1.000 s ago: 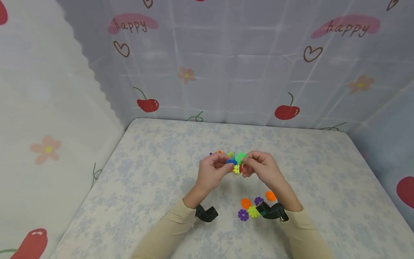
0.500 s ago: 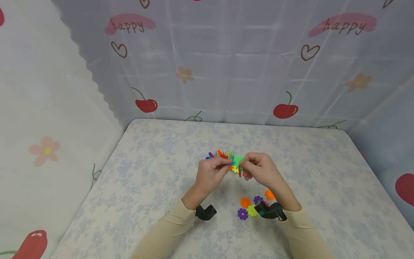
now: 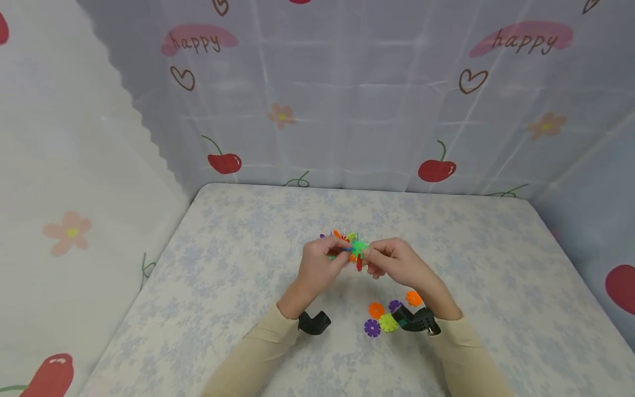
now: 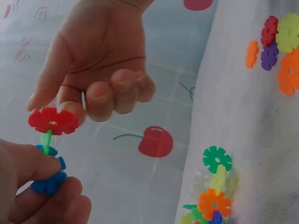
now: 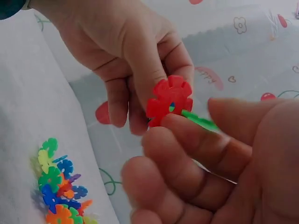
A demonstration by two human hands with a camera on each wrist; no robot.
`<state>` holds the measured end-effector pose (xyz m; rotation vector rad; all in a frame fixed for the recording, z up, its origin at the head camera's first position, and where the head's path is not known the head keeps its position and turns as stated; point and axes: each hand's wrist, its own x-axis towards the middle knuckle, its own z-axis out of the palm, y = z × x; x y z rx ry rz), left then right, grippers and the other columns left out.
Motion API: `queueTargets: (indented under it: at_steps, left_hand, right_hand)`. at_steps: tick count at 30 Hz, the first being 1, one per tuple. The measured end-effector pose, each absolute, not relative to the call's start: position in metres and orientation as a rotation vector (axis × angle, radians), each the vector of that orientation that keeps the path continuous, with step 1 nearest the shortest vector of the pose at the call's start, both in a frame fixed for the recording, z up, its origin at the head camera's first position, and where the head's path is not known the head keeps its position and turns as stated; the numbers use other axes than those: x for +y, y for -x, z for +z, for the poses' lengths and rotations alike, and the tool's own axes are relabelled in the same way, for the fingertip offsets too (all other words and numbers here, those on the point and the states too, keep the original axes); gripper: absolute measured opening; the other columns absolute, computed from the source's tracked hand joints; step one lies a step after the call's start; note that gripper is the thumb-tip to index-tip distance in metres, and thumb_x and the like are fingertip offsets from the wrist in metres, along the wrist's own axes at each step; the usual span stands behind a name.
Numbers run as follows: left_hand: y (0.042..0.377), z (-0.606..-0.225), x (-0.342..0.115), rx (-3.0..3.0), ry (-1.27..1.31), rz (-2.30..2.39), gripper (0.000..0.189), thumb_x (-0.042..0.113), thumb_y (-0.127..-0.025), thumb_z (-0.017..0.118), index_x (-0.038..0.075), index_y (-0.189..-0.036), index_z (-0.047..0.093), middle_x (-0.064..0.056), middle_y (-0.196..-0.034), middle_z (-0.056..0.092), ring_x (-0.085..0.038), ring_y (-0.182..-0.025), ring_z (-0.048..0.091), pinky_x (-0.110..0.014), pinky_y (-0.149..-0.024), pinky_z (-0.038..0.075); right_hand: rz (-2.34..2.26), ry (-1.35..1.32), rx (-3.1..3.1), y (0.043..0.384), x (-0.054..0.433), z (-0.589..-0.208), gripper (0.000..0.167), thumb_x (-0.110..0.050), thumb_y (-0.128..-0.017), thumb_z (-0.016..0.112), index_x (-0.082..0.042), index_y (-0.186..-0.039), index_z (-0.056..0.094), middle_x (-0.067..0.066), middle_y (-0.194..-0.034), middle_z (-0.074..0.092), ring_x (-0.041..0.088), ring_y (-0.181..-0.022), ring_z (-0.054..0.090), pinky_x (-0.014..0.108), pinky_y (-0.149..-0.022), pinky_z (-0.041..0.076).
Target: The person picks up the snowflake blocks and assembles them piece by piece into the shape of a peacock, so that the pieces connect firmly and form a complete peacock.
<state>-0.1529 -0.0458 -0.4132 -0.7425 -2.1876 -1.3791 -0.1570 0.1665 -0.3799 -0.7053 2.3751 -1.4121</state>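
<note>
Between my hands is a small joined piece of notched snowflake discs: a blue disc (image 4: 49, 182), a green disc (image 3: 359, 249) and a red disc (image 5: 170, 100). My left hand (image 3: 317, 264) pinches the blue disc between thumb and fingers. My right hand (image 3: 397, 259) holds the green disc at its edge, thumb and forefinger on either side. In the right wrist view the green disc stands edge-on by the forefinger, next to the red one. Just beyond the hands lies a many-coloured cluster of joined discs (image 5: 58, 186), partly hidden by my left hand in the head view.
Loose discs lie nearer the body: an orange disc (image 3: 376, 310), a purple disc (image 3: 372, 328), a yellow-green disc (image 3: 388, 323) and others, partly under the right wrist camera (image 3: 415, 320). A patterned curtain (image 3: 317, 99) hangs behind the cloth-covered table (image 3: 238, 220).
The right hand has shifted slightly left, bringing the green and red discs closer to the left hand. The blue disc has turned from flatter to nearly edge-on in the head view.
</note>
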Motion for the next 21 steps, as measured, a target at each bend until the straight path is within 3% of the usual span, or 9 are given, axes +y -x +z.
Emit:
queueTargets:
  at_steps: [2, 4, 6, 9, 14, 17, 21]
  left_hand:
    - [0.156, -0.414, -0.049, -2.197, 0.572, -1.539, 0.006, -0.002, -0.087, 0.070, 0.001, -0.090, 0.073, -0.013, -0.088, 0.075, -0.024, -0.077, 0.073, -0.022, -0.070, 0.060]
    - [0.158, -0.414, -0.052, -2.171, 0.430, -1.690, 0.004, 0.000, -0.087, 0.069, 0.003, -0.090, 0.069, -0.014, -0.094, 0.074, -0.026, -0.083, 0.072, -0.022, -0.071, 0.059]
    - [0.160, -0.413, -0.055, -2.129, 0.331, -1.804, 0.005, 0.000, -0.088, 0.068, 0.002, -0.088, 0.065, -0.016, -0.100, 0.072, -0.028, -0.090, 0.071, -0.023, -0.072, 0.057]
    - [0.160, -0.411, -0.057, -2.090, 0.270, -1.901, 0.008, -0.002, -0.089, 0.065, 0.001, -0.086, 0.058, -0.020, -0.107, 0.069, -0.032, -0.098, 0.070, -0.022, -0.075, 0.056]
    - [0.161, -0.409, -0.057, -2.058, 0.248, -1.919, 0.012, -0.006, -0.088, 0.059, 0.002, -0.083, 0.051, -0.022, -0.109, 0.070, -0.036, -0.105, 0.070, -0.020, -0.069, 0.053]
    - [0.161, -0.408, -0.057, -2.016, 0.250, -1.923, 0.013, -0.008, -0.086, 0.057, 0.002, -0.083, 0.049, -0.022, -0.104, 0.072, -0.027, -0.091, 0.073, -0.020, -0.066, 0.053]
    - [0.161, -0.408, -0.059, -1.990, 0.294, -1.924, 0.010, -0.009, -0.087, 0.057, 0.001, -0.086, 0.053, -0.026, -0.090, 0.069, -0.008, -0.071, 0.065, -0.020, -0.065, 0.054]
  right_hand:
    - [-1.262, 0.696, 2.411, 0.158, 0.165, -0.384, 0.027, -0.018, -0.106, 0.053, -0.001, -0.090, 0.068, 0.011, -0.076, 0.067, 0.019, -0.064, 0.061, 0.031, -0.063, 0.054]
    - [-1.021, 0.621, 2.455, 0.157, 0.162, -0.391, 0.020, -0.021, -0.101, 0.062, -0.006, -0.091, 0.069, 0.008, -0.079, 0.067, 0.018, -0.065, 0.060, 0.030, -0.062, 0.050]
    - [-0.768, 0.529, 2.479, 0.153, 0.156, -0.399, 0.014, -0.020, -0.091, 0.075, -0.009, -0.086, 0.068, 0.003, -0.077, 0.062, 0.016, -0.065, 0.054, 0.030, -0.059, 0.045]
    - [-0.493, 0.399, 2.482, 0.147, 0.145, -0.410, 0.029, -0.013, -0.074, 0.088, -0.013, -0.072, 0.060, -0.002, -0.070, 0.055, 0.015, -0.061, 0.047, 0.029, -0.056, 0.037]
    - [-0.409, 0.343, 2.502, 0.147, 0.138, -0.419, 0.032, -0.002, -0.069, 0.085, -0.012, -0.062, 0.056, -0.002, -0.061, 0.052, 0.015, -0.057, 0.042, 0.028, -0.053, 0.033]
    - [-0.443, 0.324, 2.503, 0.149, 0.137, -0.421, 0.031, 0.000, -0.070, 0.085, -0.011, -0.061, 0.057, -0.002, -0.060, 0.049, 0.015, -0.056, 0.042, 0.027, -0.053, 0.033]
    - [-0.510, 0.349, 2.471, 0.150, 0.139, -0.421, 0.031, 0.002, -0.071, 0.083, -0.011, -0.060, 0.057, -0.002, -0.058, 0.047, 0.014, -0.055, 0.039, 0.027, -0.052, 0.033]
